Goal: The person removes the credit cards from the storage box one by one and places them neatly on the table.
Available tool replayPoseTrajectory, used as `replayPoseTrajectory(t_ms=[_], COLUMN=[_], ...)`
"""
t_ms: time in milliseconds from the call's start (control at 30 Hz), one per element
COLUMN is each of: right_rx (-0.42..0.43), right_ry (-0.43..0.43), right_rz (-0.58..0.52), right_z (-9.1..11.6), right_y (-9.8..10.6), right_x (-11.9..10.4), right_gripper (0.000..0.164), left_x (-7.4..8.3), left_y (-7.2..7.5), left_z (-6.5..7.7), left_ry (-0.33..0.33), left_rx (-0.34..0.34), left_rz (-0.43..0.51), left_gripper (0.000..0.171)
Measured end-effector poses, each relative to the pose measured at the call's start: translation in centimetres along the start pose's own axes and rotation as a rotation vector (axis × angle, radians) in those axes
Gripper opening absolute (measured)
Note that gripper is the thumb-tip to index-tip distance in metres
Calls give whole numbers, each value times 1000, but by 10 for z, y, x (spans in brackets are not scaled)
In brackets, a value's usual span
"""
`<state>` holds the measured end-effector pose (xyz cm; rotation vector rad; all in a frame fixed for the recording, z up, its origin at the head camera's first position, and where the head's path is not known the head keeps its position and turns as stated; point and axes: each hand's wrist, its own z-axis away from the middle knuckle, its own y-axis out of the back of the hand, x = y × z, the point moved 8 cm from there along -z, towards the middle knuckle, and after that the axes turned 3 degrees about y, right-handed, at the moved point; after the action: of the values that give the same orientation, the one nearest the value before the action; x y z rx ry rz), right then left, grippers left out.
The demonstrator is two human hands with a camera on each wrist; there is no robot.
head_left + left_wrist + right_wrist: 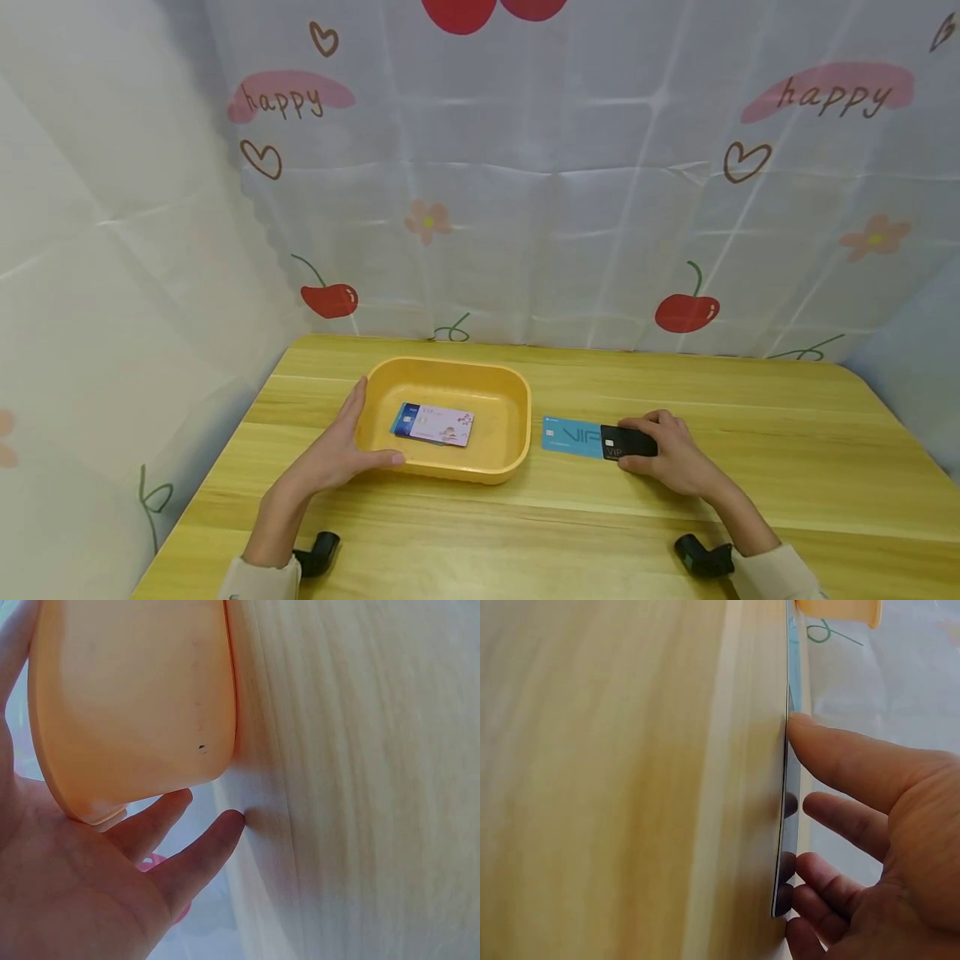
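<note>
The left hand [335,452] holds the left side of a yellow plastic box [457,473], its thumb over the front rim and its fingers along the left wall. Inside the box lies a small stack of cards, a pinkish-white VIP card [438,423] on top and a blue card [405,418] showing beneath it. To the right, the right hand [671,454] holds a black VIP card [613,442] between thumb and fingers, low at the table. That card overlaps the right end of a light blue VIP card [570,433] lying flat. In the right wrist view, the thumb touches the black card [786,787].
All this rests on a wood-grain table [495,542]. Behind it hangs a white curtain [540,233] printed with cherries, hearts and flowers. Black devices [705,557] are strapped at both wrists.
</note>
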<state>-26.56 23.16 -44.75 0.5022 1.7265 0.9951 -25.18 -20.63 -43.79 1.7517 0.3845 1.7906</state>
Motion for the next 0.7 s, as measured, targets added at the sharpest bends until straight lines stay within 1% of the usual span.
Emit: replayPoseTrajectory(t_ms=[167, 467, 567, 700], right_rx=[2, -6, 16, 68], right_ry=[-11, -21, -12, -5], right_rz=[-24, -20, -40, -48], right_z=[-1, -6, -8, -10], right_y=[1, 3, 5, 10], right_x=[0, -6, -10, -16], right_gripper=[51, 50, 50, 50], left_x=[1, -1, -1, -2], left_y=[0, 1, 1, 1], left_z=[0, 0, 0, 0], left_ry=[0, -3, -1, 0], left_rx=[1, 3, 3, 2], left_rz=[-3, 3, 4, 2], left_gripper=[127, 126, 126, 126])
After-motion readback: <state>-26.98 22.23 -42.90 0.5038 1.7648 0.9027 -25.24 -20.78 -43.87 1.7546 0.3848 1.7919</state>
